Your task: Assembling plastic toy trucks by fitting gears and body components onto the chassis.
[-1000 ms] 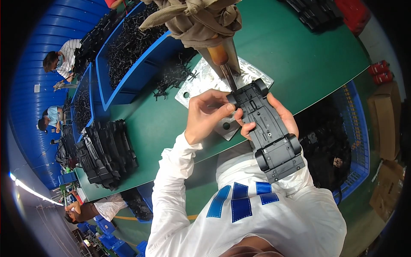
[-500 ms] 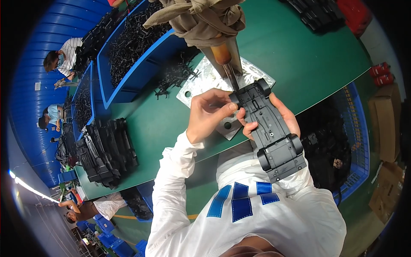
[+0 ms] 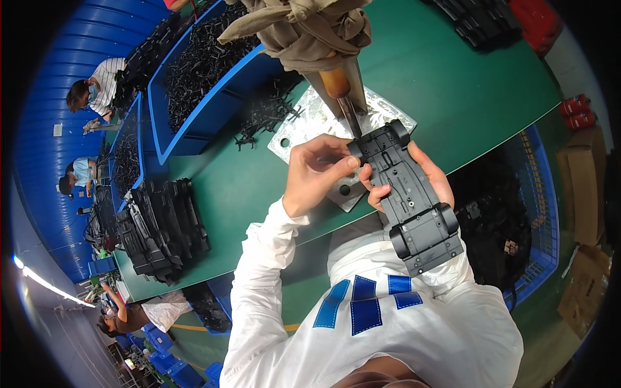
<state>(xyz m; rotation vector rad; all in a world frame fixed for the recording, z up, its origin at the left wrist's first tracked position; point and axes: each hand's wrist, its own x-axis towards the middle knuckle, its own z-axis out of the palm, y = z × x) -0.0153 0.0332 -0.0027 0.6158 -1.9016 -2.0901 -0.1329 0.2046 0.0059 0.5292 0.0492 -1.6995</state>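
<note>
A black plastic toy-car chassis [image 3: 407,187] with wheel arches is held at a slant above the table's near edge. My right hand [image 3: 432,171] wraps round its middle, fingertips showing on the left side and more of the hand on the right. At the chassis's far left corner, my left hand [image 3: 317,171] has thumb and fingers closed together against the part; whether a small piece is between them is hidden. Just past that corner comes down the metal tip of a machine spindle [image 3: 349,116], amber at its upper part and wrapped in brown cloth [image 3: 304,29].
A shiny metal plate [image 3: 291,132] lies on the green table [image 3: 446,84]. Small black parts [image 3: 262,116] are heaped beside a full blue bin [image 3: 194,123]. Stacked chassis [image 3: 162,229] stand left; a blue crate [image 3: 546,239] sits low on the right. Co-workers are at the far left.
My hands and the chassis stay almost exactly where they were. At lower left, a co-worker in the background has shifted an arm and head slightly.
</note>
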